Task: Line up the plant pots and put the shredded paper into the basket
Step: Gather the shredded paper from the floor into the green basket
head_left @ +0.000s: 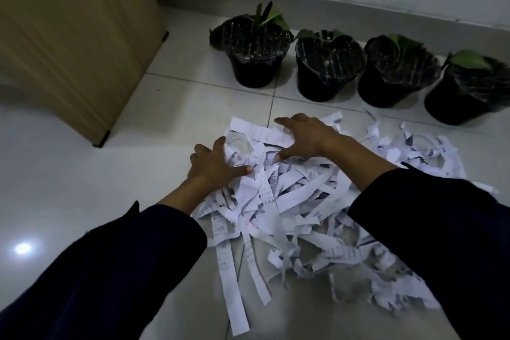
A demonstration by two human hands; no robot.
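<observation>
A wide pile of shredded white paper strips point(298, 201) lies on the tiled floor in front of me. My left hand point(215, 165) rests on the pile's left edge with fingers spread, holding nothing. Fingers apart too, my right hand point(306, 136) presses flat on the far side of the pile. Behind the paper, several black plant pots with green leaves stand in a row along the wall, from the leftmost pot point(255, 61) to the rightmost pot point(463, 94). No basket is in view.
A tall beige cabinet point(71, 36) stands at the left, its corner close to the pile. A white wall ledge point(358, 5) with a cable runs behind the pots. Bare white floor tiles point(82, 188) spread to the left.
</observation>
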